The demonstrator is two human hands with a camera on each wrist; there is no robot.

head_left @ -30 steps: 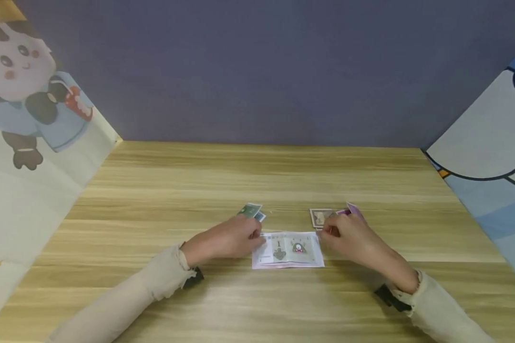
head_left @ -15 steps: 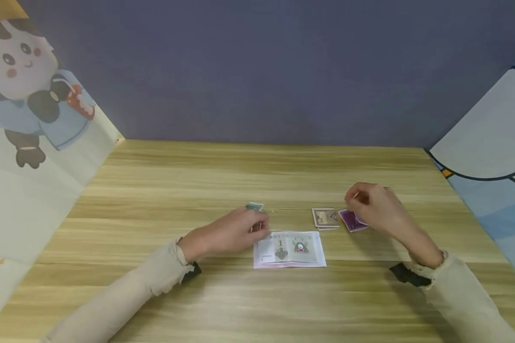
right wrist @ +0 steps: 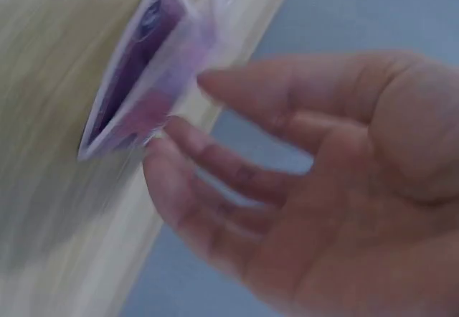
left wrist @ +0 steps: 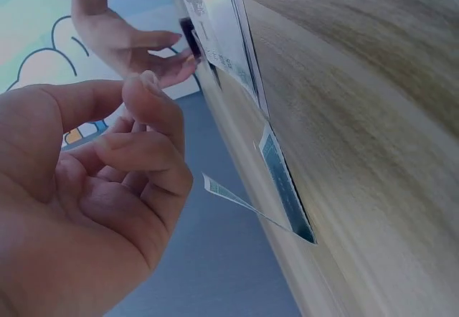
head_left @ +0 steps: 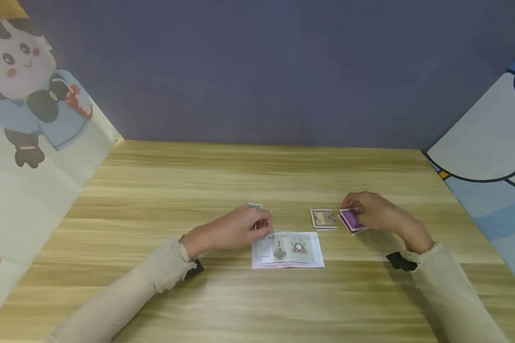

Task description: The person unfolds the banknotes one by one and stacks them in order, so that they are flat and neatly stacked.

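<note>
My left hand (head_left: 233, 229) hovers by the left end of a small pile of paper notes (head_left: 289, 251), the top one printed with a 1 and a cartoon figure. Its fingers are loosely bent with nothing between them. In the left wrist view a green folded note (left wrist: 283, 177) stands half unfolded past those fingers; the hand hides most of it in the head view. At the right, my right hand (head_left: 379, 214) is at a purple folded note (head_left: 349, 219). Its thumb and fingers are spread apart at the note's lifted flap (right wrist: 172, 80), blurred in the right wrist view.
A brown folded note (head_left: 324, 218) lies between the pile and the purple one. Behind the wooden table (head_left: 206, 176) rises a dark blue-grey wall (head_left: 266, 71). Cartoon-printed panels (head_left: 34, 105) flank it on both sides.
My right hand has moved from beside the pile and brown note to the purple note, rising and then lowering. The left hand has shifted slightly right and up, off the pile's edge.
</note>
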